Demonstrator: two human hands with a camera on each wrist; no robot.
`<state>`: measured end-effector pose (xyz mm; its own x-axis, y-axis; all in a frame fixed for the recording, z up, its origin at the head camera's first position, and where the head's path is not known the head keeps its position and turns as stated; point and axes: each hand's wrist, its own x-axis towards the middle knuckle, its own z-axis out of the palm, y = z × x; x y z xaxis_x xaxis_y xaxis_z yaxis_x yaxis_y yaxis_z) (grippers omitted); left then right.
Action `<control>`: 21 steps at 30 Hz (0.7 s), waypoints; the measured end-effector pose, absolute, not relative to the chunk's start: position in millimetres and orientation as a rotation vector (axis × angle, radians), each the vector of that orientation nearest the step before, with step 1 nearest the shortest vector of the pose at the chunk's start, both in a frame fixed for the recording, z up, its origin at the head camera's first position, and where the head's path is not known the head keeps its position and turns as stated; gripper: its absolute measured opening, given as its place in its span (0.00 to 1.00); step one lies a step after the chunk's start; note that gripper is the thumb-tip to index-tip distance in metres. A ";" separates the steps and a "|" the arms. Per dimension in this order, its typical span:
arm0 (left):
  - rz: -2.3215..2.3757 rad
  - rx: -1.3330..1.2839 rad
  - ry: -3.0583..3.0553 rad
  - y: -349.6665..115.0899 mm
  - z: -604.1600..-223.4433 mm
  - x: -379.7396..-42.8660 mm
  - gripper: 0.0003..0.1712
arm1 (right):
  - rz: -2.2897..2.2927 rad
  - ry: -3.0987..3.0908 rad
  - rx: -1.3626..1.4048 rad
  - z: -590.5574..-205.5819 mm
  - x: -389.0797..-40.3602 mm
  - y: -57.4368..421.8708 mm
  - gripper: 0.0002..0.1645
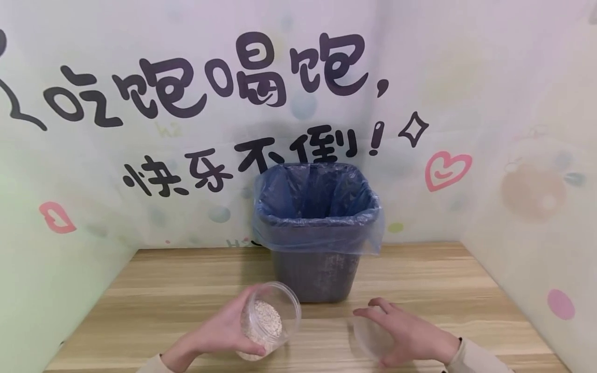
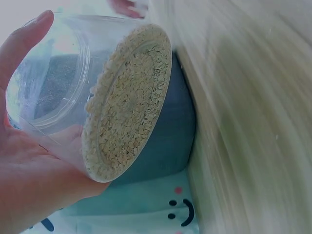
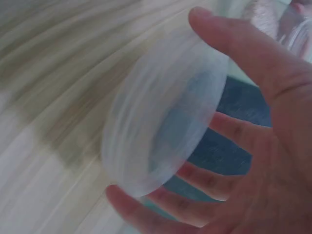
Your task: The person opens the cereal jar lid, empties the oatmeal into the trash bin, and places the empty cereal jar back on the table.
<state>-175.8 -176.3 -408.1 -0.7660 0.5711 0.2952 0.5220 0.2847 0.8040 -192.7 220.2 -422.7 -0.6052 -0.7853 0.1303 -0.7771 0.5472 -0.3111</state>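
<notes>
My left hand (image 1: 226,326) grips a clear plastic jar (image 1: 288,308), fingers and thumb around its side. The jar is tilted, its open mouth facing up and toward the right. Pale rolled oats (image 2: 129,107) cover its bottom in the left wrist view. In my right hand (image 1: 412,331) is a translucent round lid (image 3: 146,117), held by its edge between thumb and fingers. The lid stands on edge, off the jar and close over the table. Both hands are in front of a dark bin (image 1: 317,277), left and right of it.
A blue plastic bag (image 1: 322,235) lines the bin and folds over its rim. The bin stands upright on the wood-grain table (image 1: 186,280), near the back wall. Printed wall sheets (image 1: 503,129) close off the back and both sides.
</notes>
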 end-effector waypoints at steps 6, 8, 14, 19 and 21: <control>1.529 1.090 2.506 -187.6 -403.2 -176.9 0.55 | -0.492 2.775 -1.256 -431.7 -197.5 231.3 0.54; 1.524 1.086 2.516 -189.8 -401.6 -176.6 0.56 | -0.475 2.779 -1.205 -433.5 -198.3 232.6 0.54; 1.522 1.056 2.536 -195.3 -400.7 -176.3 0.56 | -0.352 2.832 -1.148 -437.1 -201.8 231.3 0.55; 1.517 1.048 2.553 -198.3 -401.4 -178.0 0.56 | -0.295 2.851 -1.132 -440.2 -208.4 228.3 0.54; 1.515 1.044 2.561 -199.2 -401.4 -178.4 0.56 | -0.291 2.850 -1.108 -441.3 -211.9 227.4 0.54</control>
<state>-178.4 -199.2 -401.4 -0.7808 0.5320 0.3277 0.5434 0.3193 0.7763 -211.9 227.4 -441.3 -0.7378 -0.6750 0.0034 -0.6617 0.7223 -0.2011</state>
